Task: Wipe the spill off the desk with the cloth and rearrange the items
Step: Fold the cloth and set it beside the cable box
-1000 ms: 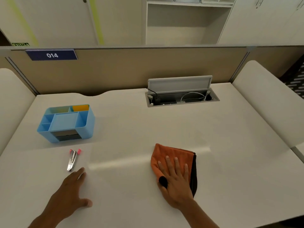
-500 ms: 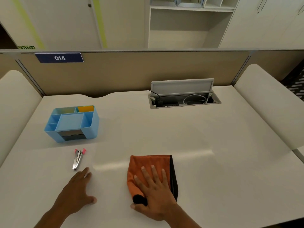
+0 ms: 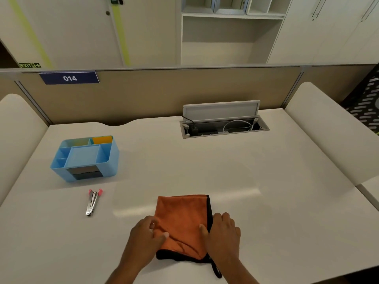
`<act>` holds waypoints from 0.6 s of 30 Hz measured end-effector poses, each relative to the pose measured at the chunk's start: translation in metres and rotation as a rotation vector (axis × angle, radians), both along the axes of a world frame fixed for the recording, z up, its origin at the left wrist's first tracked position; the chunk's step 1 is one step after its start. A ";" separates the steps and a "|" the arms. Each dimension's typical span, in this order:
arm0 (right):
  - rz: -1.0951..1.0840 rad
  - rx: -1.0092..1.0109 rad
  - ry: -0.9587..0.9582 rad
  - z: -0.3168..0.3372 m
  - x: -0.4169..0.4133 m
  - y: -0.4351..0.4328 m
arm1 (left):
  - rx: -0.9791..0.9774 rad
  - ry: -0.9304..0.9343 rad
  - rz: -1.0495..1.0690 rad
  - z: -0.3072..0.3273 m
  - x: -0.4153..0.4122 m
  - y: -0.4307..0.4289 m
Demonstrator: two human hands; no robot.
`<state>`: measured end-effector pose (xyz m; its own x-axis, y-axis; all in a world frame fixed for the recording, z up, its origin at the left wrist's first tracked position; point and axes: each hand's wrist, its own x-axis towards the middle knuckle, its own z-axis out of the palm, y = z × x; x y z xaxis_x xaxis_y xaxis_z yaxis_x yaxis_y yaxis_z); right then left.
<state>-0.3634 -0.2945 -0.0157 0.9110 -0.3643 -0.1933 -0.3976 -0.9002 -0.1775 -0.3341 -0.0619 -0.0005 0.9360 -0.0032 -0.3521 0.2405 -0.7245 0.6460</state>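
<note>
While the folded orange cloth (image 3: 182, 224) lies on the desk (image 3: 266, 181) near its front edge, I see my left hand (image 3: 143, 240) pinching its left edge. My right hand (image 3: 222, 236) grips the right edge. Left of it lies a stapler (image 3: 92, 202).

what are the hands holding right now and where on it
Both hold the orange cloth lying on the desk: the left hand pinches its left edge, the right hand grips its right, black-trimmed edge.
</note>
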 end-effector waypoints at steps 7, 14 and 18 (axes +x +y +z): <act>-0.019 0.109 -0.011 -0.002 0.008 0.005 | 0.084 0.073 -0.019 -0.009 -0.013 0.000; -0.042 0.220 0.007 0.007 0.019 0.013 | 0.048 0.122 -0.015 -0.007 -0.011 0.003; -0.230 0.492 0.010 0.010 0.025 0.010 | -0.090 0.183 -0.035 -0.005 0.000 0.007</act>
